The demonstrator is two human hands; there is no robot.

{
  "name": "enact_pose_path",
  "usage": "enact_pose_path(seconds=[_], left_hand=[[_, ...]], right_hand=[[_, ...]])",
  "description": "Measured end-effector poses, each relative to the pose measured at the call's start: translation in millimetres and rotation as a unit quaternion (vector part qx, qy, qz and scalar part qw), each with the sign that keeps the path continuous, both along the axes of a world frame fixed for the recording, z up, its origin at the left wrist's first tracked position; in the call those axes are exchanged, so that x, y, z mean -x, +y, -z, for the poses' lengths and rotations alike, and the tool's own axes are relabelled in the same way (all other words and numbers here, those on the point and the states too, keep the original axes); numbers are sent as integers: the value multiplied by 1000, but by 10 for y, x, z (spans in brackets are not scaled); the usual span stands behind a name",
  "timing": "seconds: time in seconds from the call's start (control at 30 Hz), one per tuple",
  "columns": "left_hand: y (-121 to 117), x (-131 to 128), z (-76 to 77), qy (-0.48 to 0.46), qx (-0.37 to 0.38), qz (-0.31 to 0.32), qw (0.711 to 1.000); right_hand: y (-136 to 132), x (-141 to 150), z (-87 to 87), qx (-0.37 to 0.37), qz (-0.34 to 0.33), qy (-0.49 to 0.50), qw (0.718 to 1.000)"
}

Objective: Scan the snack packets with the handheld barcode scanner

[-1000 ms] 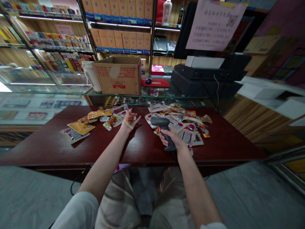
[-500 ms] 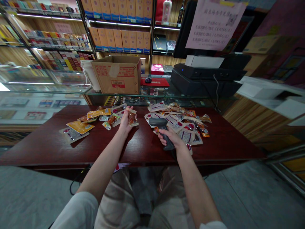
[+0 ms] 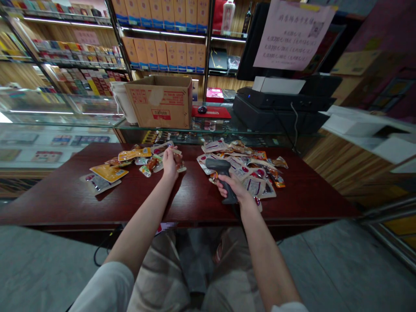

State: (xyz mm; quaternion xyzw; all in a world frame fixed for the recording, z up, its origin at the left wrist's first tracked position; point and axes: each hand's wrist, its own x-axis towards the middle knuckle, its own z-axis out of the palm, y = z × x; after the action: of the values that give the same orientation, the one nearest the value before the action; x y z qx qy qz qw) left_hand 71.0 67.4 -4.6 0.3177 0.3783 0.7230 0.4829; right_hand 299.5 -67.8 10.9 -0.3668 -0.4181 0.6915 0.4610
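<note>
I'm pinching a little snack packet [image 3: 177, 161] in my left hand [image 3: 169, 167] — my right hand [image 3: 232, 190] is clenching a barcode scanner [image 3: 222, 171], its head pointing left at that packet — with loose piles of packets [image 3: 247, 158] lying across the worktop [image 3: 81, 208].

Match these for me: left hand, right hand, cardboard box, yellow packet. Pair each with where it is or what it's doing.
Column 1
1) left hand
2) right hand
3) cardboard box
4) yellow packet

Column 2
A) on the glass counter
B) lying on the dark red table
C) gripping a black barcode scanner
D) holding a small snack packet

Pairs: 1-D, 2-C, 3-A, 4-B
</note>
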Motion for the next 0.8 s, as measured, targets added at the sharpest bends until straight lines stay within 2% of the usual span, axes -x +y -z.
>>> enact_pose_path(seconds=[0.07, 0.1, 0.17, 0.23, 0.33, 0.47, 0.53, 0.7, 0.8], left_hand=[[3, 81, -25, 136, -25, -115, 984], [-8, 132, -46, 208, -42, -170, 962], [-49, 236, -97, 338, -77, -250, 904], [-99, 313, -135, 444, -104, -277, 846], [-139, 361, -123, 574, -108, -238, 776], [-111, 372, -12, 697, -37, -132, 704], [-102, 381, 27, 729, -12, -116, 675], [-169, 338, -23, 749, -17, -174, 639], [-249, 165, -107, 764, -48, -150, 626]], right_hand=[[-1, -3, -10, -6, 6, 11, 1000], [-2, -4, -13, -8, 8, 15, 1000], [-7, -6, -17, -12, 13, 21, 1000], [-13, -6, -17, -16, 22, 25, 999], [-22, -14, -19, -29, 48, 42, 998], [-12, -63, -25, -43, 84, 93, 991], [8, -99, -26, -48, 99, 118, 987], [56, -217, -91, -55, 109, 139, 983], [11, -358, -212, -54, 123, 98, 986]])
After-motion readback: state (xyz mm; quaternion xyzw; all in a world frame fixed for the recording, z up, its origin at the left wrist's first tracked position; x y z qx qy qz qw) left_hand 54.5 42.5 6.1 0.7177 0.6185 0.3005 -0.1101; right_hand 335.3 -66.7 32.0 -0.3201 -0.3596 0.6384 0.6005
